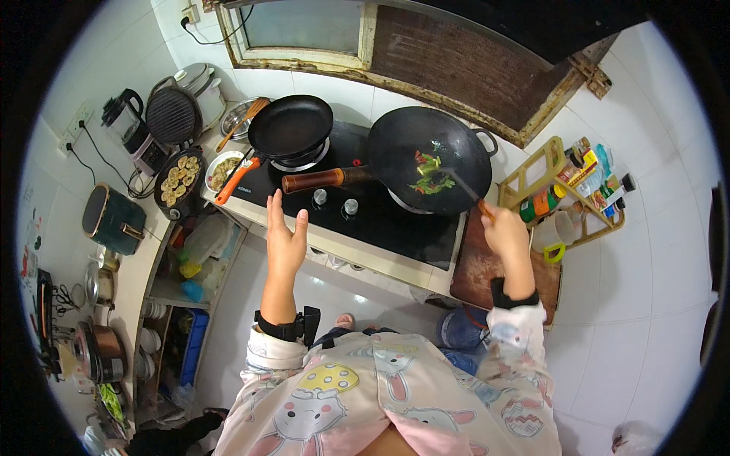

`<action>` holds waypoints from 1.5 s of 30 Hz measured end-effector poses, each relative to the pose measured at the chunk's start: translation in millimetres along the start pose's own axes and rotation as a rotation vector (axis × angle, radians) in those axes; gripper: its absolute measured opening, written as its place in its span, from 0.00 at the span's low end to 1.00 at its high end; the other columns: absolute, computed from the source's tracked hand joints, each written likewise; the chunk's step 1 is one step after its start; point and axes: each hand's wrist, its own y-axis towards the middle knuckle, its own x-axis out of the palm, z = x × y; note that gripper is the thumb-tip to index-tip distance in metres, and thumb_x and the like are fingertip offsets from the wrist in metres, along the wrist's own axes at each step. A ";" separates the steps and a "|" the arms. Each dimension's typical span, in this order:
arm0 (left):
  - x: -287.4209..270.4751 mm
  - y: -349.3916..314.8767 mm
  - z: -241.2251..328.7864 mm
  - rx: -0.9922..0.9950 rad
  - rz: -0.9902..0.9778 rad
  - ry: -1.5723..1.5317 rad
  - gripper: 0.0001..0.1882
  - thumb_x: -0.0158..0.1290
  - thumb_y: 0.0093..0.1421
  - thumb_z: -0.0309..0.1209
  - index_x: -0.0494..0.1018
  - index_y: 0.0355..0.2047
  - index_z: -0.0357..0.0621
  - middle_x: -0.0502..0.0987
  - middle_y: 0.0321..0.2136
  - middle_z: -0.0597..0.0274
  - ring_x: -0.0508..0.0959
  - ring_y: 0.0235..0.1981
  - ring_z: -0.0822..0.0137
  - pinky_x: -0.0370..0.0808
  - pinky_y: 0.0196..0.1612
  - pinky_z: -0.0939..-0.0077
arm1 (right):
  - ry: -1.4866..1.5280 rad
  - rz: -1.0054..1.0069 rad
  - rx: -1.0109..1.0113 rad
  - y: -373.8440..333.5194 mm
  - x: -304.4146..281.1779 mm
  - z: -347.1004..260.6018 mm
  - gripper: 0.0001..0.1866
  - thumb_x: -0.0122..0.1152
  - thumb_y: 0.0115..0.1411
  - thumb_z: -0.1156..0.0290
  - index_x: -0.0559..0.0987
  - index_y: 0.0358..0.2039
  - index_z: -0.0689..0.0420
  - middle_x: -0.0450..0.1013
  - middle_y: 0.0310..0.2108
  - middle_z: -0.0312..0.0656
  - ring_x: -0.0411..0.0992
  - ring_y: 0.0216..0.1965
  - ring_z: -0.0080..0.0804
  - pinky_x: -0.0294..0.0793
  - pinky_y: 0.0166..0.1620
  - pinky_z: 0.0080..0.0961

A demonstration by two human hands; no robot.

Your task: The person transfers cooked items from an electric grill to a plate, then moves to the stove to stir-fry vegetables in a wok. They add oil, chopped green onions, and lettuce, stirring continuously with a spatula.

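Observation:
My right hand grips the wooden handle of a spatula, its metal end down in the black wok. Green vegetables with bits of red lie in the wok's bottom, next to the spatula's end. The wok sits on the right burner, its wooden handle pointing left. Just below that handle, my left hand is raised with fingers stretched and thumb apart. It holds nothing.
A black frying pan with an orange handle sits on the left burner. Left of the stove are a plate of food and an electric griddle with browned slices. A rack of bottles stands right; a person's dark-clothed leg shows lower left.

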 end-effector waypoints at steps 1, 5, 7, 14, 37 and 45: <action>0.1 -1.3 1.9 0.023 0.001 0.022 0.33 0.50 0.61 0.43 0.54 0.62 0.40 0.53 0.62 0.37 0.58 0.62 0.44 0.58 0.61 0.61 | -0.042 0.027 -0.016 10.3 1.2 -1.1 0.17 0.57 0.55 0.65 0.77 0.48 0.44 0.76 0.31 0.52 0.74 0.37 0.52 0.73 0.41 0.45; 0.1 -3.0 11.0 0.032 -0.006 0.026 0.33 0.50 0.61 0.43 0.54 0.62 0.39 0.54 0.61 0.37 0.58 0.62 0.44 0.58 0.61 0.61 | 0.011 0.002 -0.004 25.1 6.2 -11.7 0.16 0.57 0.56 0.63 0.78 0.46 0.41 0.76 0.32 0.53 0.74 0.35 0.52 0.74 0.40 0.44; -0.8 -2.4 13.3 0.031 0.001 0.030 0.33 0.50 0.61 0.42 0.55 0.61 0.39 0.55 0.61 0.37 0.59 0.62 0.45 0.58 0.61 0.61 | -0.008 -0.003 -0.055 9.2 -14.6 -0.2 0.15 0.57 0.55 0.63 0.79 0.45 0.41 0.76 0.32 0.52 0.74 0.35 0.51 0.74 0.40 0.43; 9.1 -11.9 19.7 0.013 -0.019 -0.022 0.33 0.51 0.61 0.41 0.55 0.61 0.39 0.54 0.61 0.37 0.58 0.62 0.44 0.58 0.61 0.61 | -0.032 0.018 -0.076 -13.5 -31.3 23.4 0.14 0.57 0.55 0.65 0.80 0.43 0.48 0.76 0.30 0.54 0.75 0.34 0.53 0.74 0.39 0.43; 18.8 -50.3 52.5 -0.024 0.044 0.107 0.33 0.52 0.60 0.41 0.56 0.61 0.43 0.49 0.63 0.37 0.59 0.61 0.42 0.62 0.59 0.62 | 0.166 -0.011 -0.142 11.0 30.1 35.4 0.19 0.58 0.55 0.66 0.76 0.49 0.45 0.75 0.35 0.54 0.73 0.39 0.53 0.73 0.43 0.41; 24.3 -54.2 48.8 -0.016 -0.004 0.147 0.34 0.53 0.59 0.42 0.56 0.62 0.43 0.50 0.63 0.37 0.60 0.60 0.43 0.63 0.58 0.62 | 0.058 0.074 -0.114 13.4 24.3 55.7 0.19 0.58 0.55 0.67 0.76 0.49 0.47 0.75 0.35 0.56 0.73 0.38 0.54 0.73 0.41 0.41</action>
